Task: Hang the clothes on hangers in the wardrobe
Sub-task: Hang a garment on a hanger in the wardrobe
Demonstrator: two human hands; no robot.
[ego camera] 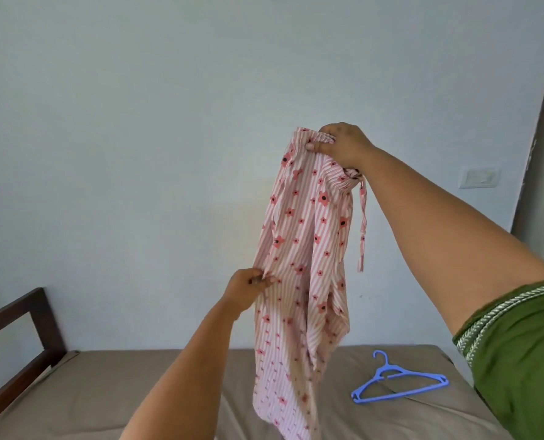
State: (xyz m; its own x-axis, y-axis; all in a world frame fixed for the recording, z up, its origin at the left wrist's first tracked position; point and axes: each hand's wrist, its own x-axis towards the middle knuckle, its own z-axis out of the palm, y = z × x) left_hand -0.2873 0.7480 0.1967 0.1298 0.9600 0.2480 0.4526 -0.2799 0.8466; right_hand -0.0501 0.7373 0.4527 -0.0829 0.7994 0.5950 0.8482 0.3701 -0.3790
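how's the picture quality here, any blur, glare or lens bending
Head view: soft, even daylight, no glare; the garment is slightly soft, the hanger on the bed sharper; wide-angle bending tilts the right wall edge and swells the near sleeve.

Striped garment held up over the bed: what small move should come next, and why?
Probably lower the garment toward the blue hanger and free a hand for it. The right hand grips its bunched top, the left hand pinches an edge, and the hanger lies untouched on the mattress.
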